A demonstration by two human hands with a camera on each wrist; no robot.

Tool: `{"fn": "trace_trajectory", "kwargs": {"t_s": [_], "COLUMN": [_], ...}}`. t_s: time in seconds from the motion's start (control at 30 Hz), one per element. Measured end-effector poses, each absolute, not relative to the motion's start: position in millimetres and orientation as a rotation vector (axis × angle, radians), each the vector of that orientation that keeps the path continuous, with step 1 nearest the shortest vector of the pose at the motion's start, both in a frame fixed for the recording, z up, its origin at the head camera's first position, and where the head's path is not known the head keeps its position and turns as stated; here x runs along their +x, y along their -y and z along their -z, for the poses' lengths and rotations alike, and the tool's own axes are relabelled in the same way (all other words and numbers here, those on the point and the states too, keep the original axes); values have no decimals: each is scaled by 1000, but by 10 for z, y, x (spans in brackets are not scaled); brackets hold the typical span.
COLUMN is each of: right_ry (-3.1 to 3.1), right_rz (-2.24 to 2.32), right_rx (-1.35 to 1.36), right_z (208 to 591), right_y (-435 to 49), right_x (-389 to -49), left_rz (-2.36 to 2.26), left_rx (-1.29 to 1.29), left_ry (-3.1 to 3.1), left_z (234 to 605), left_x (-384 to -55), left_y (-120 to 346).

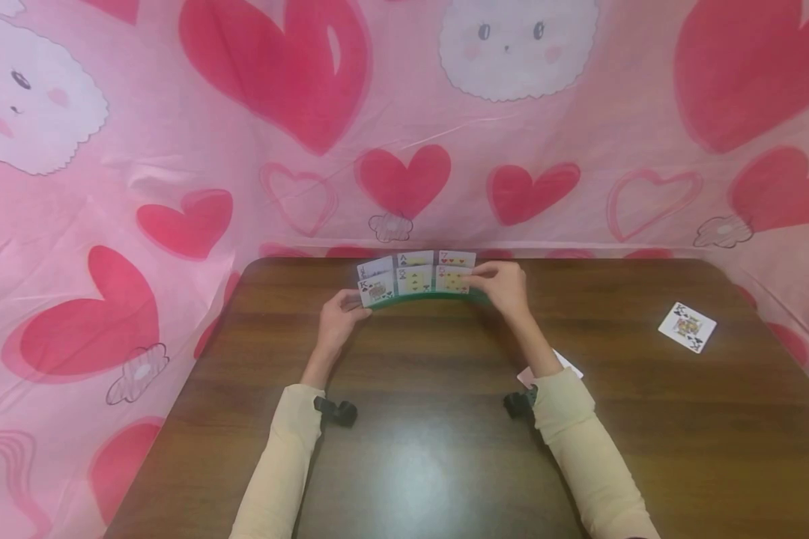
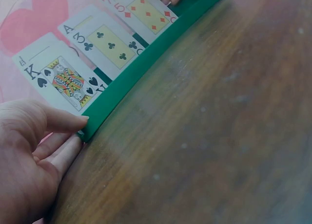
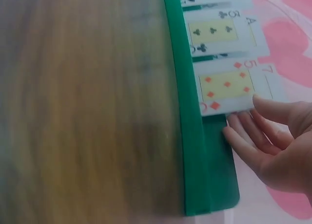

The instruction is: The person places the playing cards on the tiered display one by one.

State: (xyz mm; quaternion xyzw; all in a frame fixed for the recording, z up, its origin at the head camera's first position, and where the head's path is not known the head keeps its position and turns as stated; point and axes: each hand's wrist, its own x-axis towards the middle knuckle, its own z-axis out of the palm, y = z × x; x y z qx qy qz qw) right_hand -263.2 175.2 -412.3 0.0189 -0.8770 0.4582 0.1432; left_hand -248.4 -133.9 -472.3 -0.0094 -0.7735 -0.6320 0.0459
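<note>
A curved green card holder (image 3: pixel 189 136) stands near the table's far edge, with playing cards upright in two overlapping rows. Its front row shows a king of spades (image 2: pixel 68 83), a three of clubs (image 2: pixel 109 46) and a five of diamonds (image 3: pixel 226 87). Behind them peek the tops of an ace (image 1: pixel 414 257), a red seven (image 1: pixel 456 257) and a third card at the left. My left hand (image 1: pixel 338 322) pinches the holder's left end between thumb and fingers. My right hand (image 1: pixel 503 288) pinches the five of diamonds at its outer edge, thumb in front, other fingers behind.
A black king (image 1: pixel 688 327) lies face up on the wooden table (image 1: pixel 404 389) at the right. Another card (image 1: pixel 571 364) lies partly hidden under the right forearm. Pink heart-patterned cloth (image 1: pixel 297 217) hangs behind the table and along its sides.
</note>
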Motion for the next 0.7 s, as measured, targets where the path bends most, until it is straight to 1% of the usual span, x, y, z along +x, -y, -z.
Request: {"fn": "trace_trajectory", "kwargs": {"t_s": [0.13, 0.43, 0.7], "right_ry": [2530, 2386, 2281], "right_rz": [-1315, -1696, -1778], "right_rx": [58, -83, -122], "right_z": [4058, 3894, 3823], "right_y": [-1836, -2096, -2432], "right_x": [-2619, -2572, -2493], "left_rz": [1929, 1902, 1925], "left_rx": [-20, -13, -19], "left_ry": [2363, 2380, 2373], "left_z": [4714, 4709, 4725], "left_x": [-2475, -2479, -2492], "left_y": [1335, 1343, 1347]}}
